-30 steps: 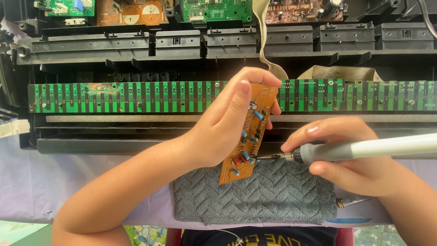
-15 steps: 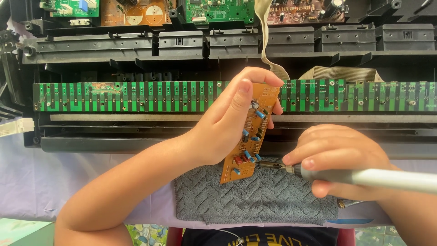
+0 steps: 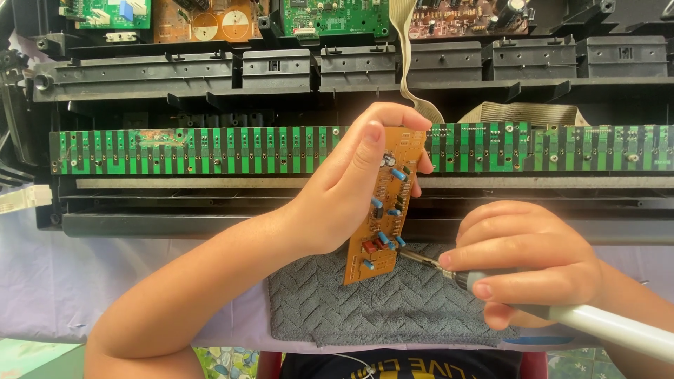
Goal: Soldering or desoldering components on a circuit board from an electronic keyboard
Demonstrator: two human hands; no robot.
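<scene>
My left hand point(image 3: 337, 196) grips orange circuit board point(image 3: 385, 203) upright over grey towel point(image 3: 379, 302). My right hand point(image 3: 523, 263) clamps soldering iron point(image 3: 597, 323), tip touching board's lower edge. Long green key board point(image 3: 210, 151) behind.

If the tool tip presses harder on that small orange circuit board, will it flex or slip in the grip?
The small orange circuit board looks thin but rigid, so probably little flex. Held only along its edges by the left hand, it might pivot under a sideways push. Its small blue components stand proud and look fragile.
</scene>
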